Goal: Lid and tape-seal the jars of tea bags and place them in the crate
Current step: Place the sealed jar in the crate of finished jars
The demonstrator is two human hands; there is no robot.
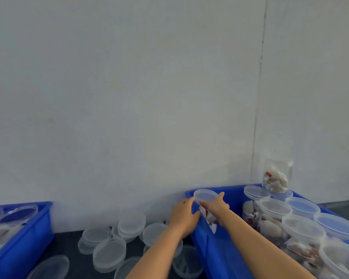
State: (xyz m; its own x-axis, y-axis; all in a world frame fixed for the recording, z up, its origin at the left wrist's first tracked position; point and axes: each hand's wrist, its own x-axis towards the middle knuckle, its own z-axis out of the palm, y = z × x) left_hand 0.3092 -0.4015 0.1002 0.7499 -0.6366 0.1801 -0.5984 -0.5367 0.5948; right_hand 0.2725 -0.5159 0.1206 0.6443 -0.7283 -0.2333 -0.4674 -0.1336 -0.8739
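I see both hands, left hand [183,215] and right hand [216,206], gripping a lidded jar [207,206] at the near-left corner of the blue crate [214,250], loose lids [109,252] lying just left of it.

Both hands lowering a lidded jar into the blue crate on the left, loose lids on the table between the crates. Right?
Not quite. It is the blue crate on the right, per the head view. The left hand and right hand do hold the lidded jar there, and the loose lids lie between the crates.
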